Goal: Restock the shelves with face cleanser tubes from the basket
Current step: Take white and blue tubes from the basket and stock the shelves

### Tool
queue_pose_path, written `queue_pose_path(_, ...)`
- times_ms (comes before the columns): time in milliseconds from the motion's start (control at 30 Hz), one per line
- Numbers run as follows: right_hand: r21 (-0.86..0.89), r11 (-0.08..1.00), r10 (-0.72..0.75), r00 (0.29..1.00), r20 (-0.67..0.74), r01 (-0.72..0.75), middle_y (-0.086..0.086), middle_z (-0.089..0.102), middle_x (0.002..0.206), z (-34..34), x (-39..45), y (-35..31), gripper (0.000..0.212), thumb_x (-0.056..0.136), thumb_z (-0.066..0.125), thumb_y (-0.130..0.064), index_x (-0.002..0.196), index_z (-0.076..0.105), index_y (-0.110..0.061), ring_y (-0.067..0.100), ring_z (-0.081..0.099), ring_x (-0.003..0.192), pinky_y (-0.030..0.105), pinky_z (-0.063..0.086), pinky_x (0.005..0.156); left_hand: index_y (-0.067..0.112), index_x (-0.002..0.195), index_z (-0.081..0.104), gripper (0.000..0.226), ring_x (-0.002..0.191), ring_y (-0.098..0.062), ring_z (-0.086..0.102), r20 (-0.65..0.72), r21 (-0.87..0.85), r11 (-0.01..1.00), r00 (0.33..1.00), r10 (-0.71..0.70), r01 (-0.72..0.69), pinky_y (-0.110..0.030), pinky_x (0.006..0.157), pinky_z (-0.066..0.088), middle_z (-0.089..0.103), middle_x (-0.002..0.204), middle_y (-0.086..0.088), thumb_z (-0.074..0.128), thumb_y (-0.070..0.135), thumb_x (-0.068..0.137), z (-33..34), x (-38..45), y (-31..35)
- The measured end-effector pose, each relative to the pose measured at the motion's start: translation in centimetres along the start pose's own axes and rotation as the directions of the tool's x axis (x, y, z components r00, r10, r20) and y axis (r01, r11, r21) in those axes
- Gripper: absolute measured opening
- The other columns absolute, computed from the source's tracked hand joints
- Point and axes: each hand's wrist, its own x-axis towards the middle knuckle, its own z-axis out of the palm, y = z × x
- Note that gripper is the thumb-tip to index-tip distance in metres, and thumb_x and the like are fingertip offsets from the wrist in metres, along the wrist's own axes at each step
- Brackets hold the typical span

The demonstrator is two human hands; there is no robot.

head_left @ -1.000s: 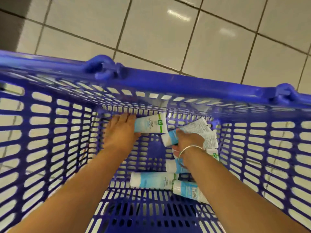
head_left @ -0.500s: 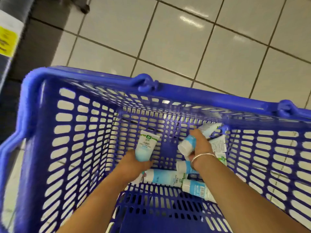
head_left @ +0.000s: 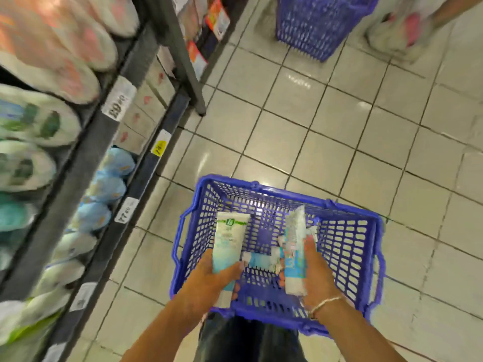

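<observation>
A face cleanser tube (head_left: 229, 246) is gripped in the left hand (head_left: 209, 286), and tubes (head_left: 295, 254) in the right hand (head_left: 317, 278), above the blue basket (head_left: 347, 246). The pick-up appears done; next, carrying them to the shelves (head_left: 86, 158) is called for.

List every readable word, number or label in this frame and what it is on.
"77 00": white price tag on the lower shelf edge, blurred but legible.
Upper white price tag: large digits, too blurred to read.
Yellow tag: unreadable.
Tube in the left hand: green logo, text too blurred.
Tube in the right hand: print unreadable.
</observation>
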Motion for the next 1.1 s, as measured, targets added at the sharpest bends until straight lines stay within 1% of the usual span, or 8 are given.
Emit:
queue_pose_path(133,0.093,0.992,-0.099,0.978,0.182,0.083,0.005,0.053,0.049,3.7,-10.9,-5.9,0.043,0.085,0.043,-0.05,0.073,0.055,-0.01,0.015,0.05,0.034,0.019,0.042,0.035,0.013,0.105,0.058,0.023,0.065,-0.005,0.067,0.01,-0.072,0.987,0.989,0.146,-0.145,-0.016,0.054,0.05,0.074,0.077,0.006,0.061,0.006,0.084,0.0,-8.6,6.7)
queue_pose_path(233,0.094,0.985,-0.169,0.937,0.307,0.147,0.006,0.057,0.06,5.6,-18.1,-9.2,0.044,0.066,0.057,-0.049,0.09,0.058,-0.012,0.018,0.055,0.043,0.023,0.047,0.042,0.014,0.103,0.059,0.024,0.071,-0.008,0.068,-0.105,-0.14,0.95,0.959,0.265,-0.278,-0.022,0.061,0.054,0.073,0.092,-0.005,0.063,0.005,0.081,-0.3,-14.5,11.0)
queue_pose_path(300,0.134,0.978,-0.203,0.893,0.401,0.162,0.008,0.056,0.065,6.7,-22.2,-10.7,0.051,0.064,0.062,-0.043,0.103,0.055,-0.011,0.02,0.055,0.047,0.026,0.048,0.046,0.018,0.108,0.06,0.045,0.078,-0.016,0.068,-0.169,-0.146,0.924,0.929,0.328,-0.353,-0.033,0.072,0.055,0.071,0.096,-0.006,0.079,0.028,0.069,-0.8,-18.4,13.4)
queue_pose_path(367,0.141,0.969,-0.246,0.843,0.479,0.203,0.011,0.055,0.067,7.7,-26.0,-11.7,0.056,0.065,0.062,-0.038,0.113,0.051,-0.011,0.021,0.054,0.048,0.026,0.048,0.049,0.022,0.112,0.057,0.058,0.076,-0.016,0.066,-0.217,-0.144,0.9,0.9,0.377,-0.412,-0.035,0.068,0.053,0.071,0.088,0.002,0.081,0.039,0.062,-1.5,-22.2,15.0)
queue_pose_path(467,0.124,0.967,-0.253,0.777,0.576,0.223,0.013,0.061,0.063,9.2,-31.9,-12.6,0.048,0.072,0.056,-0.041,0.106,0.055,-0.007,0.022,0.057,0.047,0.024,0.049,0.049,0.018,0.106,0.056,0.034,0.061,-0.013,0.064,-0.317,-0.22,0.816,0.83,0.459,-0.535,-0.028,0.053,0.048,0.069,0.069,0.004,0.067,0.022,0.075,-2.1,-28.4,16.0)
queue_pose_path(567,0.047,0.967,-0.218,0.719,0.659,0.251,0.008,0.064,0.057,10.5,-37.0,-12.7,0.035,0.089,0.046,-0.04,0.092,0.058,-0.007,0.018,0.058,0.042,0.024,0.05,0.041,0.02,0.11,0.055,0.031,0.061,-0.015,0.063,-0.41,-0.291,0.745,0.782,0.469,-0.6,-0.032,0.058,0.049,0.068,0.07,0.004,0.063,0.023,0.08,-2.0,-34.6,14.8)
queue_pose_path(833,-0.092,0.874,-0.138,0.425,0.894,0.478,0.006,0.064,0.088,12.5,-47.9,-7.8,0.021,0.095,0.042,-0.021,0.112,0.055,-0.016,0.018,0.065,0.067,0.025,0.054,0.049,0.015,0.108,0.054,0.036,0.059,-0.019,0.063,-0.699,-0.52,0.373,0.633,0.333,-0.769,-0.034,0.055,0.053,0.07,0.067,-0.004,0.062,0.021,0.073,-1.4,-48.0,6.5)
queue_pose_path(1100,-0.152,0.753,0.09,0.129,0.988,0.64,-0.004,0.07,0.079,13.4,-57.9,2.4,0.017,0.087,0.051,-0.024,0.103,0.057,-0.019,0.006,0.067,0.067,0.022,0.054,0.053,0.014,0.107,0.057,0.038,0.059,-0.014,0.065,-0.88,-0.397,0.064,0.4,0.256,-0.916,-0.028,0.051,0.055,0.07,0.073,-0.005,0.061,0.019,0.07,-2.7,-59.2,-4.2)
